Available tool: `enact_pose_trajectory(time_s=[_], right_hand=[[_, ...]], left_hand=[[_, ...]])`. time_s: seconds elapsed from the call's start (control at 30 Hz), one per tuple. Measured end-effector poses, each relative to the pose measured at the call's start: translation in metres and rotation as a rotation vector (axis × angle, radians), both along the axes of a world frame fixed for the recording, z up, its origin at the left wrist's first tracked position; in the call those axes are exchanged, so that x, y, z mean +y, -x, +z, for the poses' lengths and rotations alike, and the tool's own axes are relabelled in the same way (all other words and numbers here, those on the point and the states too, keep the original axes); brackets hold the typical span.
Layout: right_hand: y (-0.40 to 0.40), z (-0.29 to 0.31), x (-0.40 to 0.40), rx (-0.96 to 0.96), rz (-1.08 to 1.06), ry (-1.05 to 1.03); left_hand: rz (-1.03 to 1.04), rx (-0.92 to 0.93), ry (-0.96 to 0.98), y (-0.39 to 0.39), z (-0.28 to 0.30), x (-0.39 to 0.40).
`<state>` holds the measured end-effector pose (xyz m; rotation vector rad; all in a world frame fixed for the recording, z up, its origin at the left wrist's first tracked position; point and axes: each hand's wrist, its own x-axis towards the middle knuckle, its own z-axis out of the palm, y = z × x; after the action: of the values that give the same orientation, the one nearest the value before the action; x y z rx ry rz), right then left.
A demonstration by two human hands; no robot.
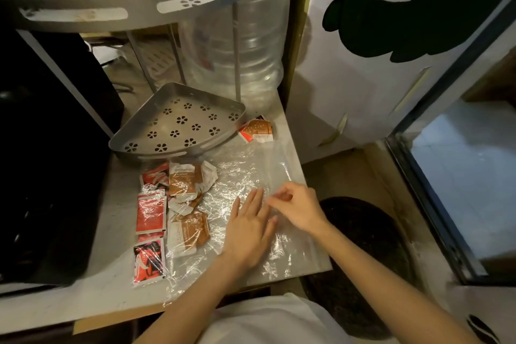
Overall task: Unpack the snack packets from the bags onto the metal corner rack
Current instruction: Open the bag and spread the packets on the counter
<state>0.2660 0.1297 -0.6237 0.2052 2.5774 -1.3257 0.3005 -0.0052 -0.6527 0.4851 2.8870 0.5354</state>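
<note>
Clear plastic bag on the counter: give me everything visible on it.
The clear plastic bag is a crinkled, glossy transparent film lying flat on the pale counter, just in front of the rack's bottom shelf. Red and orange packets show through its left part. The left hand presses flat on it; the right hand's fingers pinch the film.

A pale stone-like countertop (290, 153) fills the middle under warm, dim light. A large clear water jug (245, 45) stands at its back. To the left sits a black appliance (50, 148), perhaps an oven. Right, a white door (363, 98); below, a dark round mat (363, 254) on the floor.
</note>
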Motion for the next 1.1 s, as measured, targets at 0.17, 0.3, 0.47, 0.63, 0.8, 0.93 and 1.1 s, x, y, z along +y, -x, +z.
enact_pose_trajectory(time_s=[0.17, 0.3, 0.47, 0.63, 0.8, 0.93, 1.1], right_hand=[[-0.006, -0.005, 0.009, 0.010, -0.110, 0.063], [-0.006, 0.001, 0.029, -0.003, -0.202, 0.161], [0.006, 0.015, 0.068, -0.101, -0.302, 0.278], [0.020, 0.027, 0.105, -0.222, -0.284, 0.192], [0.025, 0.007, 0.108, -0.246, -0.302, 0.012], [0.029, 0.006, 0.096, -0.116, -0.241, -0.370], [0.039, 0.028, 0.057, 0.199, 0.015, -0.578]], left_hand=[[-0.017, -0.048, -0.046, -0.003, -0.005, -0.005], [-0.036, -0.051, -0.026, -0.003, -0.008, -0.006], [-0.053, -0.008, 0.024, -0.005, -0.011, -0.006], [-0.056, 0.000, 0.033, -0.006, -0.012, -0.005], [-0.066, -0.017, 0.053, -0.004, -0.014, -0.005], [-0.075, -0.108, -0.032, 0.003, -0.012, -0.007], [0.040, -0.216, -0.422, 0.012, 0.015, -0.018]])
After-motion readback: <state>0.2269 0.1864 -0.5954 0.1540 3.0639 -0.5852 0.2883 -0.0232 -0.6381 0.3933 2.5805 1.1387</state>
